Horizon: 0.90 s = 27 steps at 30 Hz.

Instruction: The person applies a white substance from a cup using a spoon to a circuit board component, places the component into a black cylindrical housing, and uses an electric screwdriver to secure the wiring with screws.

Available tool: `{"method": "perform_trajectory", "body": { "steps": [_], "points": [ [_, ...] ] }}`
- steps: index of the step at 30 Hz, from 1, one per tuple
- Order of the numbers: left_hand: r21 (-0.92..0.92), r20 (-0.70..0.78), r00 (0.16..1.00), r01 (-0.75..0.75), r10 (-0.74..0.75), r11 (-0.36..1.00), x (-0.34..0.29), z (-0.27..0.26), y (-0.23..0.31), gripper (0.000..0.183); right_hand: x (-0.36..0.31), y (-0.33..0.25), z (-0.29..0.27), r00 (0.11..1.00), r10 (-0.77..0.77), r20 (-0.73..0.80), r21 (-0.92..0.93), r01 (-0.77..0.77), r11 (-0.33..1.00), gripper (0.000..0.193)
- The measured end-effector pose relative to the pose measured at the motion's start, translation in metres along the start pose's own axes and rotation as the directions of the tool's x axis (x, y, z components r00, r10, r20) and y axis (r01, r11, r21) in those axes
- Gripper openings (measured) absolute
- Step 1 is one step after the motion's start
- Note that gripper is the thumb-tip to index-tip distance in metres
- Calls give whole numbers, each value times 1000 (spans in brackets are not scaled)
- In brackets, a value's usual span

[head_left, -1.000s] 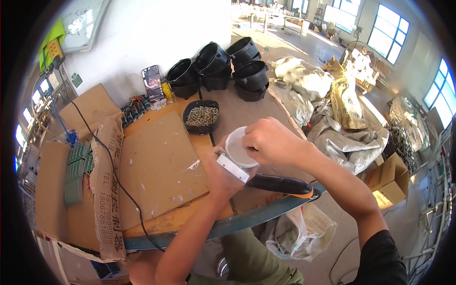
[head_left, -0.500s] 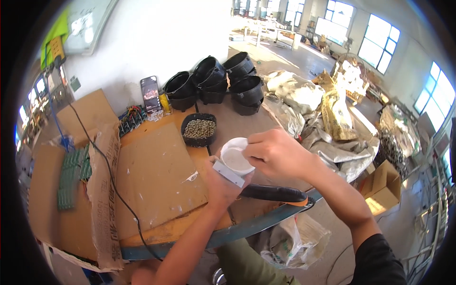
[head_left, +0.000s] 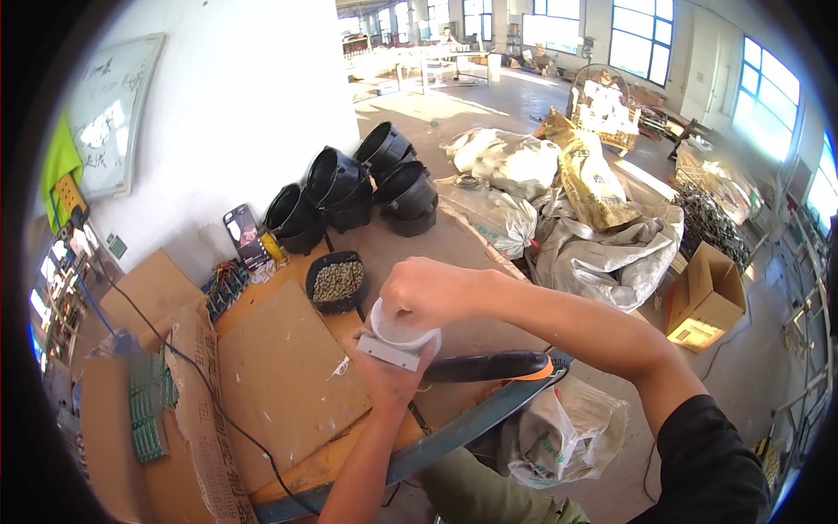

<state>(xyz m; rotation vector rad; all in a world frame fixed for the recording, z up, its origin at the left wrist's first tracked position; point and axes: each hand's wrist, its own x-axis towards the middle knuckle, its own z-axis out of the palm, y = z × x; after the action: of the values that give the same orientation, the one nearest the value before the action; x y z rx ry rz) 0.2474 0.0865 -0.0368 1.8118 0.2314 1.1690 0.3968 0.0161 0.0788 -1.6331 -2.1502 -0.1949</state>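
Note:
A round white plastic cup point(head_left: 401, 333) with a flat pale rectangular plate point(head_left: 388, 353) on its near side is held upright in my left hand point(head_left: 390, 377), whose fingers wrap around it. My right hand point(head_left: 426, 291) is closed, its fingertips dipping into the cup's mouth. What those fingers pinch, if anything, is hidden behind the knuckles. Beyond the cup stands a black bin point(head_left: 319, 303) full of small brass-coloured pieces point(head_left: 339, 281). A black-handled tool with an orange end point(head_left: 487, 366) lies beside my left hand, along the table's near edge.
Several black buckets point(head_left: 336, 179) stand stacked at the back, near a phone point(head_left: 248, 237). A cardboard sheet point(head_left: 284, 384) covers the table's left part. Green circuit boards point(head_left: 148, 406) fill a carton point(head_left: 199, 410), with a black cable crossing it. Sacks point(head_left: 611, 253) and an open carton point(head_left: 705, 297) sit at right.
My right fingers have moved from above the cup's right rim down into its mouth. The view has turned to the right, so the table and my hands appear further left.

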Motion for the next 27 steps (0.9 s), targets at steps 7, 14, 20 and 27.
{"method": "perform_trajectory", "body": {
  "steps": [7, 14, 20, 27],
  "points": [
    [13, 44, 996, 76, -77, 997, 0, -7, -9, 85, -1, -31, -42, 998, 65, 16, -137, -62, 989, 8],
    [96, 47, 998, -33, 29, 995, 2, -6, 8, 77, -12, -15, -35, 994, 112, 12, 16, -112, 994, 7],
    [38, 104, 984, -152, 147, 988, 11, 2, 20, 81, -7, -35, -39, 978, 195, 71, -273, -169, 947, 10],
    [-139, -21, 991, -132, 131, 981, 12, 2, 31, 67, -10, -52, -50, 980, 179, -91, -99, -187, 977, 9]
  ]
}}
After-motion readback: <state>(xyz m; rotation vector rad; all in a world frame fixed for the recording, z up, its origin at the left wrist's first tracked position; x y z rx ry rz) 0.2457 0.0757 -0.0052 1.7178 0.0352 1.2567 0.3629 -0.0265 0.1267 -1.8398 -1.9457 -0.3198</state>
